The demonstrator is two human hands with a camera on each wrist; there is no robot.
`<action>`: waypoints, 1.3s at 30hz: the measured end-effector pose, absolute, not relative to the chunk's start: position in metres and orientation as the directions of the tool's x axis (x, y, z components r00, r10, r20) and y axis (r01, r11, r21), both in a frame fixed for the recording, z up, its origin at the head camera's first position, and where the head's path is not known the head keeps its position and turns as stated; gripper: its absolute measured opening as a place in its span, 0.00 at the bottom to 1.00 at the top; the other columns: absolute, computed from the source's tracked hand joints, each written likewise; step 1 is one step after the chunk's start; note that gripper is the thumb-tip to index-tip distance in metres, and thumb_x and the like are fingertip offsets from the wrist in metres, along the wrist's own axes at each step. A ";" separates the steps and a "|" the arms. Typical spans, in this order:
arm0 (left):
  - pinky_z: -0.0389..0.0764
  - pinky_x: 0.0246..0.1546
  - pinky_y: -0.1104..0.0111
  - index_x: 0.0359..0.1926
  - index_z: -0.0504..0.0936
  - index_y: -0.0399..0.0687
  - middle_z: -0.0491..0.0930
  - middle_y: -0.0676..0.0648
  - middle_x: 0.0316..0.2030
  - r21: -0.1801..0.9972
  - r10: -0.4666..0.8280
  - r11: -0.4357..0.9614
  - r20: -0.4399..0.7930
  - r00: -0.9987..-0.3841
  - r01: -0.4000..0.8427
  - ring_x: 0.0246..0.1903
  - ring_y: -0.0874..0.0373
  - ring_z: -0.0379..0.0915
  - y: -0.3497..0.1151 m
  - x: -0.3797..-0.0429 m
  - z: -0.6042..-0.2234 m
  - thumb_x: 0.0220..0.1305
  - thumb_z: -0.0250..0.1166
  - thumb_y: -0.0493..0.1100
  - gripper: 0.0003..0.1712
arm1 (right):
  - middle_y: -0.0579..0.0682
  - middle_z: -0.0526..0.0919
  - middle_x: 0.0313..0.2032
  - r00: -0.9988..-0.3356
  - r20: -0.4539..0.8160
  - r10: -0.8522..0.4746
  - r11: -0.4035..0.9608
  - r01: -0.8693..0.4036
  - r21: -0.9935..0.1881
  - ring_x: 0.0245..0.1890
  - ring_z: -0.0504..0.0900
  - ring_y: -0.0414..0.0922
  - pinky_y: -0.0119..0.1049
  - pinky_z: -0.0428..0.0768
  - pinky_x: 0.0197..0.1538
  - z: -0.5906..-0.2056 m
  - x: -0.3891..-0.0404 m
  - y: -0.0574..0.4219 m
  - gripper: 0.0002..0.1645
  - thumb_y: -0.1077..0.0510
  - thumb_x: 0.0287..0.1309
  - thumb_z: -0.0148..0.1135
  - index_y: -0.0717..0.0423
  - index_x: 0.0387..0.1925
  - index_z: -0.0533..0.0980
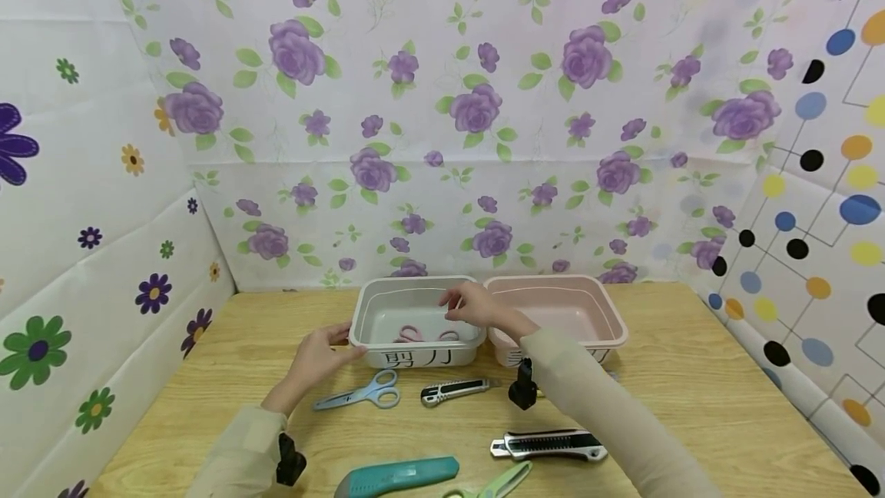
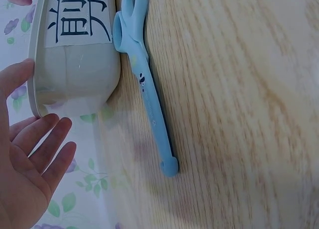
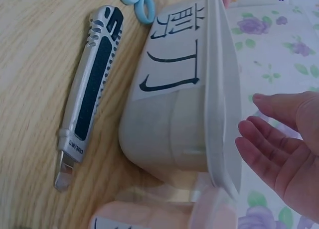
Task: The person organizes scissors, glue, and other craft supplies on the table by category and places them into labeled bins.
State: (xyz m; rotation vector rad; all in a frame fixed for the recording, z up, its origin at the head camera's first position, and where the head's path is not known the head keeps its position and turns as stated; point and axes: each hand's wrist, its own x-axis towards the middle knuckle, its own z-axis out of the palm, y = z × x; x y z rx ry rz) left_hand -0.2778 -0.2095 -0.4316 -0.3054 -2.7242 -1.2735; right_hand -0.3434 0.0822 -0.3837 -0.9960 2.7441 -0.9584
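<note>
My left hand (image 1: 316,360) is at the left end of a pale grey bin (image 1: 418,283), thumb and fingertips touching its rim at the corner. Over that bin's right side hovers my right hand (image 1: 472,304), its fingers loosely bent with nothing between them. Pink scissors handles (image 1: 410,333) show inside the bin; the blades are hidden by the front wall. A paper label (image 2: 75,20) with black characters is on the bin's front. Light blue scissors (image 1: 365,391) lie just before the bin, and a silver-and-black utility knife (image 3: 92,84) lies to their right.
A pink bin (image 1: 553,281) adjoins the grey one on the right, partly behind my right forearm. Nearer me lie a larger box cutter (image 1: 549,445), a teal cutter (image 1: 401,475) and green scissors (image 1: 508,480). Flower-patterned cloth (image 1: 415,137) stands behind the wooden table (image 1: 691,375).
</note>
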 end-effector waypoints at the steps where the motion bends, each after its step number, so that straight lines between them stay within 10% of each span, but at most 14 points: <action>1: 0.76 0.43 0.55 0.58 0.70 0.33 0.77 0.36 0.48 0.748 0.129 0.624 0.188 -0.974 0.228 0.47 0.45 0.75 -0.209 -0.278 -0.431 0.52 0.68 0.49 0.36 | 0.53 0.80 0.30 -0.787 0.138 -0.601 0.594 -0.555 -0.582 0.32 0.79 0.46 0.33 0.77 0.34 -0.383 -0.344 0.083 0.12 0.66 0.53 0.61 0.65 0.41 0.78; 39: 0.75 0.45 0.54 0.57 0.71 0.33 0.78 0.37 0.47 0.737 0.114 0.641 0.186 -0.976 0.216 0.46 0.46 0.75 -0.208 -0.279 -0.432 0.51 0.69 0.49 0.36 | 0.49 0.80 0.26 -0.684 0.125 -0.718 0.477 -0.615 -0.627 0.26 0.78 0.42 0.28 0.76 0.30 -0.357 -0.302 0.136 0.13 0.63 0.50 0.65 0.64 0.39 0.77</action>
